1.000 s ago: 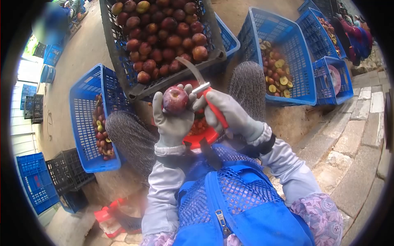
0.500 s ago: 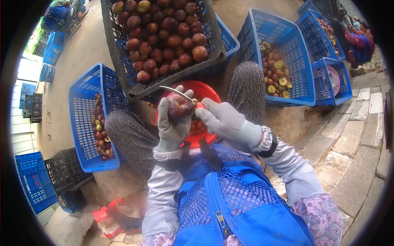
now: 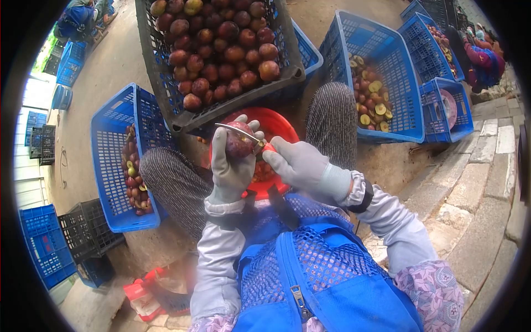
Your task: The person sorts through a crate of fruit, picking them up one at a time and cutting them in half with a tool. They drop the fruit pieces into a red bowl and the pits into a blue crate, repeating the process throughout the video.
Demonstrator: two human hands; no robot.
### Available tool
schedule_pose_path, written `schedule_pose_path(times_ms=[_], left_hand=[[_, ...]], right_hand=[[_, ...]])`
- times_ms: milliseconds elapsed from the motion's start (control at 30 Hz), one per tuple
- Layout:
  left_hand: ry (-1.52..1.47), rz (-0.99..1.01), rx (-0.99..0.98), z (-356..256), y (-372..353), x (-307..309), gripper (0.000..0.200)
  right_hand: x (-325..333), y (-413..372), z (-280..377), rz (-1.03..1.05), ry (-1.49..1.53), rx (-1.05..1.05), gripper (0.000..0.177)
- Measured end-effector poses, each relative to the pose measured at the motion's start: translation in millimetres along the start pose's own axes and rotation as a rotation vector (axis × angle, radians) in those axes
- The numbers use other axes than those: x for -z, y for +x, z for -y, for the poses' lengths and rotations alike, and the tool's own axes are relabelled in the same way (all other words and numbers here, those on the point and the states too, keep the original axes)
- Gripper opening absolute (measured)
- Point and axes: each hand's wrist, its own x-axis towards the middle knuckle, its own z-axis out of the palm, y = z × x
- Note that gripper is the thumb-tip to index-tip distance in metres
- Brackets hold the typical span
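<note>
My gloved left hand is wrapped round a dark red plum, held up above a red basin. In my gloved right hand is a curved knife with a red handle, gripped close to the blade. The thin blade lies across the top of the plum, its tip pointing left past the fingers. Reddish scraps show in the basin between my knees, partly hidden by my hands. Just ahead stands a black crate full of whole plums.
A blue crate of cut plums is at my right knee; another blue crate with cut fruit stands left. Stacked crates and a red-and-white bag lie farther left. Other people work at the upper corners.
The plum has turned slightly in my left hand under the blade. Both hands stay almost in the same place.
</note>
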Motion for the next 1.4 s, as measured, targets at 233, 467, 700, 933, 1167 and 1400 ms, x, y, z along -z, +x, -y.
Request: schedule_pose_path(times_ms=[233,467,700,933,1167,1400], left_hand=[[0.359,-0.047,-0.054,-3,-9,-16,0.055],[0.19,-0.083,0.094,2,-11,-20,0.056],[0.886,-0.126,0.093,-18,-4,-28,0.043],[0.218,-0.089,0.116,5,-10,-26,0.048],[0.774,-0.158,0.046,-18,-6,-31,0.044],[0.201,-0.107,0.058,1,-9,-23,0.045]], right_hand=[[-25,-5,-20,-0.088,0.021,0.087,0.028],[-44,-9,-28,-0.262,0.179,0.177,0.022],[-33,2,-50,-0.056,0.197,0.193,0.023],[-49,8,-43,-0.188,0.371,0.239,0.026],[-34,12,-59,-0.032,0.266,0.192,0.024],[-47,14,-57,-0.079,0.426,0.295,0.025]])
